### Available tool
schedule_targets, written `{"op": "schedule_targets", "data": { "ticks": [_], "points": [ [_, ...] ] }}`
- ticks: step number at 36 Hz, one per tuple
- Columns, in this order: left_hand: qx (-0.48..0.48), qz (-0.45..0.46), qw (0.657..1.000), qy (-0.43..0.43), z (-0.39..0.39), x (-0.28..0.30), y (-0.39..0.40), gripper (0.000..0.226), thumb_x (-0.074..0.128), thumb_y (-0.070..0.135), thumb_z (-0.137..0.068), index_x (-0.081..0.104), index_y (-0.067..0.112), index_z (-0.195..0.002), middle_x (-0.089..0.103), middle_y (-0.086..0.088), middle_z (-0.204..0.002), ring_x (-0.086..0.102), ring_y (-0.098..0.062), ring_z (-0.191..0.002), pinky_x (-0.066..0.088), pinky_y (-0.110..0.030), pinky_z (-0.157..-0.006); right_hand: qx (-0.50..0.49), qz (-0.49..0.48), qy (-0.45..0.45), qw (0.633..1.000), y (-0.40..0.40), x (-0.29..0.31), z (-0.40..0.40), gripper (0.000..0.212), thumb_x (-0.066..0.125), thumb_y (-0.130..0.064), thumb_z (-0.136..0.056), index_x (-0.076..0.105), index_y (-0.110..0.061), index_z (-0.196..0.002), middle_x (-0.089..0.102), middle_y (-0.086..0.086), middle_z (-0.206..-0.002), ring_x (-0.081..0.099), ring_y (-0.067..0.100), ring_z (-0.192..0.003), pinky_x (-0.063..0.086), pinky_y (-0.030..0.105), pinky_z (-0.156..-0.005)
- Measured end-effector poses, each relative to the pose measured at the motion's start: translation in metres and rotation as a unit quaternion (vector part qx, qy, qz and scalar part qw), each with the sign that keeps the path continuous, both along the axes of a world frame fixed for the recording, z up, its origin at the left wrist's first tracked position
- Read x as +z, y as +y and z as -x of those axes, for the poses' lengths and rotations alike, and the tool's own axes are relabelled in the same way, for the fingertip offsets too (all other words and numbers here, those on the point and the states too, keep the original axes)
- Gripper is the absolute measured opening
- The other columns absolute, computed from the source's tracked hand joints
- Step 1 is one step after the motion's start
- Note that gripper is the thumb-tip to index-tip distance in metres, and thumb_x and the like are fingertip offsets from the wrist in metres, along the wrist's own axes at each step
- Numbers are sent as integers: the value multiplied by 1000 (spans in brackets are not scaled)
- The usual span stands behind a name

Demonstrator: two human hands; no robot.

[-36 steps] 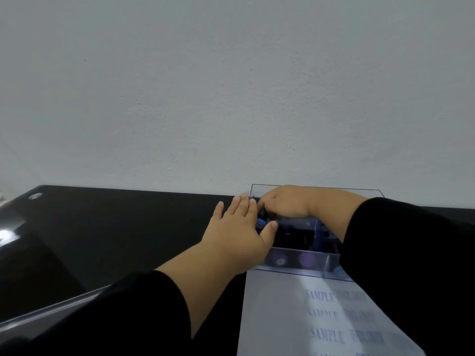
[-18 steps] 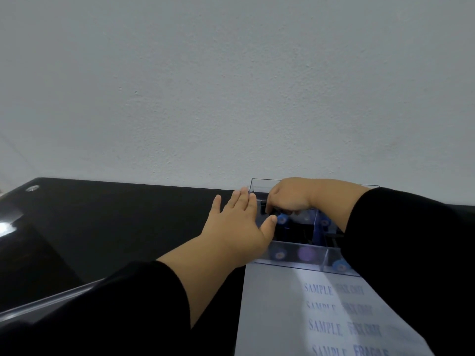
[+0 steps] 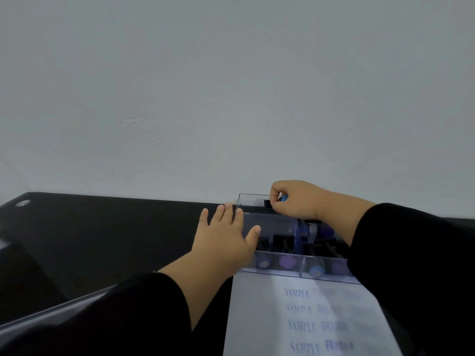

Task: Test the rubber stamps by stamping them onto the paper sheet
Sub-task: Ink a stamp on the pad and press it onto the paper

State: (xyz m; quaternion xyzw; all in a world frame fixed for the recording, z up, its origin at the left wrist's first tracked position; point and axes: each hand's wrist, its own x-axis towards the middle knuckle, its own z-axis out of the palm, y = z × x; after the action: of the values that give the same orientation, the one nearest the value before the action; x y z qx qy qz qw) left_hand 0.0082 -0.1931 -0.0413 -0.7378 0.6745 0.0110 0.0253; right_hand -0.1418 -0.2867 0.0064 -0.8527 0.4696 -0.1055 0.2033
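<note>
Right hand point(image 3: 295, 200) pinches a blue-knobbed stamp point(image 3: 283, 198) above the clear box point(image 3: 282, 272); left hand point(image 3: 227, 235), fingers flat, steadies the box's 9 o'clock wall; stamped paper point(image 3: 303, 317) lies at 6 o'clock

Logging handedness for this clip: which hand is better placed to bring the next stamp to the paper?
Right hand: its fingers already pinch a blue-knobbed stamp; left hand lies flat against the clear box.
</note>
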Motion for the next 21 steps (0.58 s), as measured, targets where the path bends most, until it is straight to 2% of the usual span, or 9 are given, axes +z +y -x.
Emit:
{"op": "schedule_targets", "data": {
  "ticks": [4,8,10,14,18,21],
  "points": [
    [9,3,1000,-5,3,2,13,64,7,52,-99,-2,19,-153,-6,-6,-160,-8,-21,-147,-7,-44,-117,-10,12,8,1000,15,15,18,9,54,-18,-87,56,-25,-83,56,-9,-91,51,11,-85,38,22,-75],
    [10,-12,1000,3,12,7,37,63,8,50,-100,-6,17,-152,-9,-7,-160,-11,-22,-147,-8,-44,-116,-19,14,24,999,38,30,37,9,54,-16,-88,60,-23,-90,49,-15,-80,45,1,-69,36,17,-60],
    [5,-18,1000,5,17,9,50,63,8,50,-100,-8,17,-152,-12,-8,-159,-13,-23,-146,-9,-43,-116,-27,12,34,999,49,35,46,10,55,-15,-87,60,-24,-90,46,-15,-77,43,1,-66,34,15,-57],
    [-7,-40,999,2,28,9,80,64,8,50,-100,-9,17,-151,-17,-8,-158,-16,-23,-145,-9,-42,-116,-46,10,37,998,78,44,64,11,60,-15,-85,59,-24,-92,45,-13,-78,43,2,-66,35,17,-57],
    [-20,-57,998,2,39,7,110,64,10,50,-101,-8,16,-152,-16,-8,-158,-15,-23,-146,-8,-40,-117,-78,-9,14,997,108,48,78,17,68,-17,-81,57,-23,-91,53,-8,-77,51,6,-61,41,19,-56],
    [-36,-75,996,21,45,2,133,63,11,48,-101,-8,15,-152,-16,-8,-158,-14,-23,-146,-5,-38,-117,-104,-17,-5,994,130,49,92,21,73,-17,-78,54,-25,-84,53,-7,-81,52,8,-61,48,26,-65]
  ]
}}
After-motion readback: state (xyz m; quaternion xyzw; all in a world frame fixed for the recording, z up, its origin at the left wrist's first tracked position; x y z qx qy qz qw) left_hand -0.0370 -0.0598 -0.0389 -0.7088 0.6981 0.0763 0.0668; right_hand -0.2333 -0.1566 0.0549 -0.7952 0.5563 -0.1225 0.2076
